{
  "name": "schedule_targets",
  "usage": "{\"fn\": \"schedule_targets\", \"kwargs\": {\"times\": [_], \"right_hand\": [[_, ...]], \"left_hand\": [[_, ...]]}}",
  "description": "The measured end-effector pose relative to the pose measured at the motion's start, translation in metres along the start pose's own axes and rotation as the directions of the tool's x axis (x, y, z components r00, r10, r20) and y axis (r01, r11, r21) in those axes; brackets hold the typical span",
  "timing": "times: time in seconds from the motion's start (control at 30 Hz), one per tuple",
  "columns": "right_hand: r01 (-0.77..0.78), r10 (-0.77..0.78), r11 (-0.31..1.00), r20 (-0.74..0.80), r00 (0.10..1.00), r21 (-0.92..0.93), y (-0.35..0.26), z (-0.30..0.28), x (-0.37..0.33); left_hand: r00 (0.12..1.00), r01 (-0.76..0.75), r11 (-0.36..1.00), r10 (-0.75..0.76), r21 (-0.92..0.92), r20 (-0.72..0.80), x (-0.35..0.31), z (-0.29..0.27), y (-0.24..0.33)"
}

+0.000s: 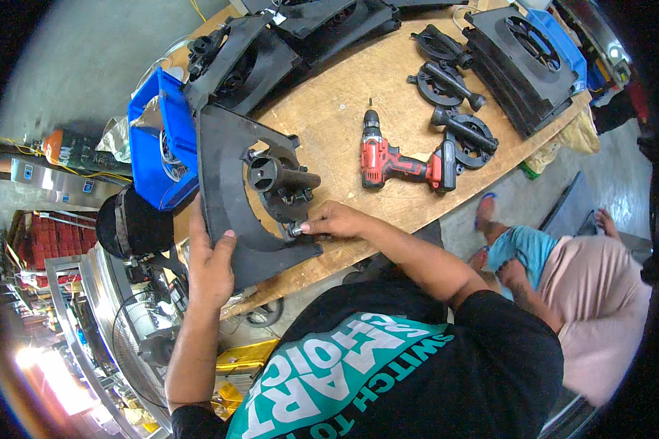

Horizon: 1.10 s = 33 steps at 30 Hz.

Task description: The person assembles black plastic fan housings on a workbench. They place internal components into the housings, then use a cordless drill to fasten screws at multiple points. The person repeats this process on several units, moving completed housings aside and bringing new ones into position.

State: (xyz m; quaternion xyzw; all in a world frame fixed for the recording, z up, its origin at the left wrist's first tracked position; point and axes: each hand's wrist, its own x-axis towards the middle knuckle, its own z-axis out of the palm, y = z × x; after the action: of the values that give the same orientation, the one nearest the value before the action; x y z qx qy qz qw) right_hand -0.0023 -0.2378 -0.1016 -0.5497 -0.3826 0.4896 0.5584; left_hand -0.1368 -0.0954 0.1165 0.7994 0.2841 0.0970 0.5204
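A black plastic panel (231, 157) with a large round opening lies on the near left of the wooden table. My left hand (212, 267) grips its left edge, the thumb over the top face. Inside the opening sits a black plastic fitting (282, 178) with a round tube. At the opening's near rim, my right hand (334, 220) pinches a small silvery metal piece (295, 229); its exact kind is too small to tell. A red and black cordless drill (395, 162) lies on its side beyond my right hand, its bit pointing away from me.
Several black round fittings (447, 84) lie right of the drill on the wooden table (322, 117). More black panels (252, 62) stand along the back, others (523, 66) far right. A blue bin (165, 139) adjoins the panel's left. Another person (564, 293) sits at right.
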Motion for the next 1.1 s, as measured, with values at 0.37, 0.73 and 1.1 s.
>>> {"fn": "schedule_targets", "kwargs": {"times": [0.37, 0.73, 1.1], "right_hand": [[0.018, 0.006, 0.986, -0.139, 0.990, 0.166, 0.027, 0.042, -0.002], [-0.183, 0.428, 0.750, -0.257, 0.866, 0.635, -0.034, 0.093, -0.029], [0.113, -0.174, 0.951, -0.196, 0.965, -0.289, -0.002, 0.018, -0.017]], "left_hand": [[0.997, -0.053, 0.981, 0.064, 0.185, -0.052, 0.004, -0.009, -0.014], [0.993, -0.094, 0.937, 0.114, 0.337, -0.039, 0.004, -0.008, -0.014], [0.975, 0.222, 0.963, -0.214, -0.153, 0.064, -0.007, -0.009, 0.001]]}}
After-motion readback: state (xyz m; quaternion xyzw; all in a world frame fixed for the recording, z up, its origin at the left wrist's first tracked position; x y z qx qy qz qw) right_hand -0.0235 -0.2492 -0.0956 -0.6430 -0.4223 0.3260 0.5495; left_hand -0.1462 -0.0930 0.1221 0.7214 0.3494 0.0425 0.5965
